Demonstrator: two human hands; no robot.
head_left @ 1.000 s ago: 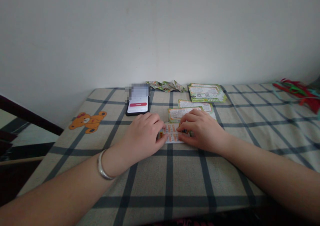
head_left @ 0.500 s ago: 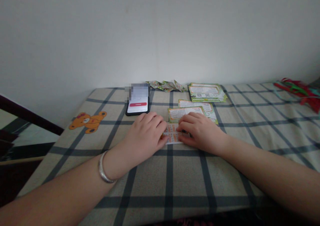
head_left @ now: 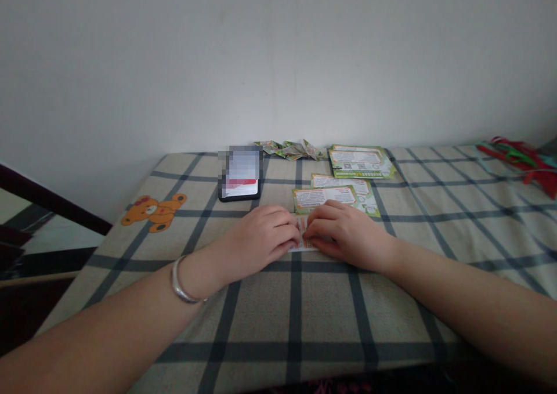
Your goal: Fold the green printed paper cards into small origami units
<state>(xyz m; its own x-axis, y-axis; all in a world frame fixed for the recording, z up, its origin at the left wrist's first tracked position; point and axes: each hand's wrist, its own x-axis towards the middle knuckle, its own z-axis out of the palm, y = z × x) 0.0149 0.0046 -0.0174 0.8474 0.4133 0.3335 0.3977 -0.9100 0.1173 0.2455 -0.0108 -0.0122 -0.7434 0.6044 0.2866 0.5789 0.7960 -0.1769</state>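
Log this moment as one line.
left hand: at printed card, left end | right hand: same card, right end | beyond: two overlapping cards, phone, crumpled wrapper

Open room runs from the near edge of the bench [head_left: 326,313] between the forearms [head_left: 465,289] until the left hand [head_left: 256,238] and right hand [head_left: 350,232] block it; beyond, a lane passes between phone [head_left: 241,176] and loose cards [head_left: 324,196], stopped at the far edge by crumpled wrapper [head_left: 292,149]

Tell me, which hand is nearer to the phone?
Left. The left hand is just this side of the phone, a little to its right. The right hand is farther to the right, past the left hand, at the small card.
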